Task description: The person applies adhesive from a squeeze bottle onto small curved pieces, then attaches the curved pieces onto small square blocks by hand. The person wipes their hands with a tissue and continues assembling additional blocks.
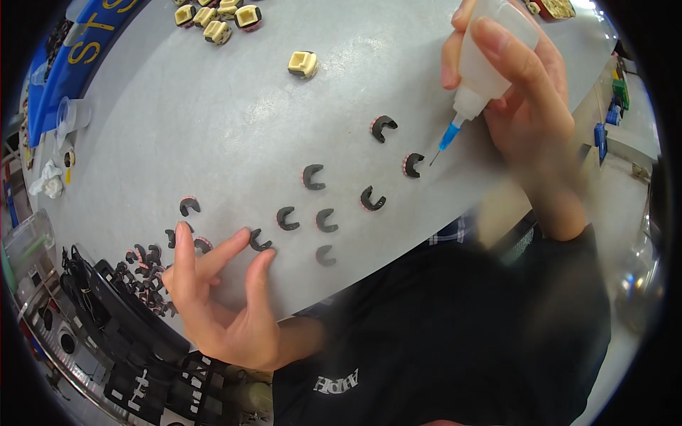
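Observation:
My right hand [529, 78] grips a translucent white squeeze bottle [490, 53], tipped downward. Its blue needle tip [449, 135] ends just right of a small black horseshoe-shaped piece [413, 165] with a pink beaded edge. On the left, the thumb and index finger of my left hand [231, 312] pinch another black horseshoe-shaped piece [261, 240] at the table surface; its other fingers are raised. Several similar pieces lie spread between the hands, among them one black piece [313, 177] in the middle. Beside the left hand is a heap of these pieces [145, 273].
Cream-coloured blocks [217, 32] cluster at the far left, with a single cream block [302, 64] nearer. At the left edge are a blue bin [71, 71], a clear cup [73, 113] and crumpled white tissue [50, 179]. Black equipment [121, 312] stands beyond the heap.

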Demonstrator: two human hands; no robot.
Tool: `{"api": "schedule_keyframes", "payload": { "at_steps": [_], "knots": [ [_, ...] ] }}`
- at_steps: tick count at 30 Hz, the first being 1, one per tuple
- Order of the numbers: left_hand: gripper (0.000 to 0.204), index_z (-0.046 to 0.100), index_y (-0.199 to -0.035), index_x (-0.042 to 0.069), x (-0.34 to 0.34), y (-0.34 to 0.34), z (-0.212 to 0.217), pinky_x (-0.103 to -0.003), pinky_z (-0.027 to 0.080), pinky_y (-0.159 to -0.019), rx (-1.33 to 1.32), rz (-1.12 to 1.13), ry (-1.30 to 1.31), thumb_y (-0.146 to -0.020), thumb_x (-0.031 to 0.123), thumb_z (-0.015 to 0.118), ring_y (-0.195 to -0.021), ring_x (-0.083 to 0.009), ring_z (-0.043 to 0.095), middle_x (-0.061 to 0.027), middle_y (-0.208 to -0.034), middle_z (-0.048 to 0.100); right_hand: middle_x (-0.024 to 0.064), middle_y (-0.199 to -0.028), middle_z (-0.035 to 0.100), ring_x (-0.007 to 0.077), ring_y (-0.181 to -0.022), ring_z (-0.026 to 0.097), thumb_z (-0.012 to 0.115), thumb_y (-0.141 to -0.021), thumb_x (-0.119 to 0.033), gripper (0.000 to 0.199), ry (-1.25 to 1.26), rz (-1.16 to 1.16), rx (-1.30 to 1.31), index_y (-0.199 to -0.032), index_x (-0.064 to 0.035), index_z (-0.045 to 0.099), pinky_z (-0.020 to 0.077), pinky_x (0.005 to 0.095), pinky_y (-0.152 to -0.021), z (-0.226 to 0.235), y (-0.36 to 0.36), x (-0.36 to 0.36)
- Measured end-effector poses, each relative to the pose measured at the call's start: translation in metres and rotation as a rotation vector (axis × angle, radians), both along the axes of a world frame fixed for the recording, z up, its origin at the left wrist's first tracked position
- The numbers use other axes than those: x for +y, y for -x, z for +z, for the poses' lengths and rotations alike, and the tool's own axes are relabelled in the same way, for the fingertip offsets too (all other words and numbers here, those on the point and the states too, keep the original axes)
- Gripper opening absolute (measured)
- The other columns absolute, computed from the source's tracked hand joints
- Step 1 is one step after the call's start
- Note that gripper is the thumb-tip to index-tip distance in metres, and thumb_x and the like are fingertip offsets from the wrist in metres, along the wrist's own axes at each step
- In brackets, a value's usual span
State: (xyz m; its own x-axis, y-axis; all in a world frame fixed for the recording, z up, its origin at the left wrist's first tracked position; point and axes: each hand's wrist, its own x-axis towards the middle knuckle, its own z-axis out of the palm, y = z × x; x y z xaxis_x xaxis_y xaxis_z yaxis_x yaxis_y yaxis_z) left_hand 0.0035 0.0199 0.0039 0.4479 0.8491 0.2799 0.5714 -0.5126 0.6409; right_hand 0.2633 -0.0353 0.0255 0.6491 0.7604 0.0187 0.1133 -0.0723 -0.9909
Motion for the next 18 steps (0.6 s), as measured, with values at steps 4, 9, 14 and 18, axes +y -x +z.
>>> {"api": "schedule_keyframes", "payload": {
  "at_steps": [4,9,14,18],
  "knots": [
    [0.069,0.047,-0.125,-0.006,-0.0005,-0.0016,0.0002,-0.027,0.033,-0.065,0.003,0.022,0.003,-0.062,-0.002,0.075,-0.074,-0.0153,0.045,-0.008,-0.083,0.068,0.0073,-0.068,0.055,0.0136,-0.06,0.056,0.056,-0.088,-0.028,0.028,0.011,0.024,-0.014,-0.091,-0.0006,0.05,0.044,0.0229,-0.055,-0.0022,-0.001,-0.0004],
    [0.068,0.048,-0.124,-0.006,-0.0021,-0.0045,-0.0005,-0.028,0.033,-0.065,-0.007,0.046,-0.008,-0.062,-0.002,0.076,-0.073,-0.0154,0.045,-0.0084,-0.081,0.068,0.0078,-0.071,0.056,0.0132,-0.062,0.057,0.055,-0.088,-0.027,0.027,0.022,0.044,-0.017,-0.092,-0.0011,0.05,0.0446,0.0224,-0.056,-0.0053,-0.0006,0.0008],
    [0.068,0.049,-0.123,-0.006,-0.0025,-0.0056,-0.0013,-0.027,0.032,-0.065,-0.021,0.065,-0.015,-0.061,-0.001,0.076,-0.072,-0.0153,0.044,-0.0091,-0.08,0.068,0.0083,-0.074,0.057,0.0128,-0.063,0.057,0.055,-0.089,-0.026,0.025,0.021,0.053,-0.023,-0.094,-0.0016,0.05,0.0451,0.0219,-0.057,-0.0048,-0.0013,0.0003],
    [0.068,0.049,-0.122,-0.007,-0.0022,-0.0058,-0.0018,-0.027,0.032,-0.065,-0.033,0.066,-0.022,-0.061,-0.001,0.076,-0.071,-0.0153,0.044,-0.0093,-0.079,0.068,0.0087,-0.077,0.058,0.0125,-0.065,0.057,0.054,-0.09,-0.026,0.024,0.014,0.053,-0.025,-0.095,-0.002,0.05,0.0455,0.0215,-0.058,-0.0042,-0.0011,-0.0001]
  ]
}}
